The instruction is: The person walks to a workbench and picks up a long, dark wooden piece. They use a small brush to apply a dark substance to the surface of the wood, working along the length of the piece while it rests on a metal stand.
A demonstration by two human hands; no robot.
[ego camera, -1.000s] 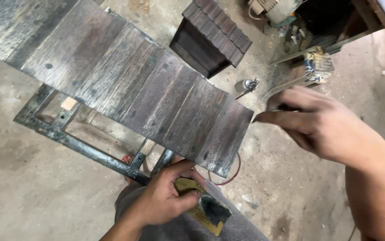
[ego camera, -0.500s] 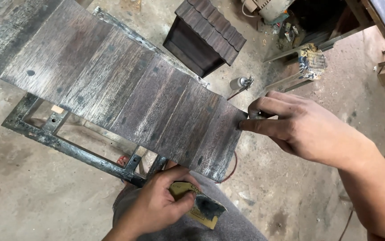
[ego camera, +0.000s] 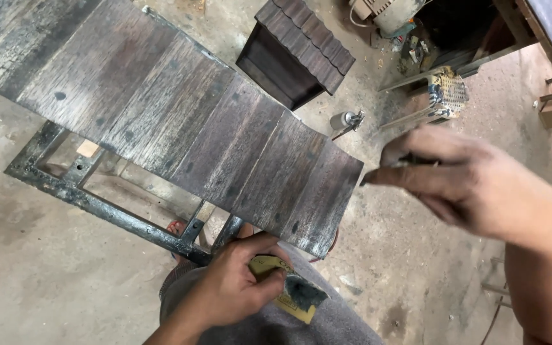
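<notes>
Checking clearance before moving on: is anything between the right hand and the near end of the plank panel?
Nothing visible. The right hand hovers just off the wooden panel, with only bare concrete floor showing below the gap.

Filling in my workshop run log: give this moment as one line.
left hand: grips sandpaper on lap | right hand: pinches thin dark tool beside plank panel end | panel on metal frame
</notes>
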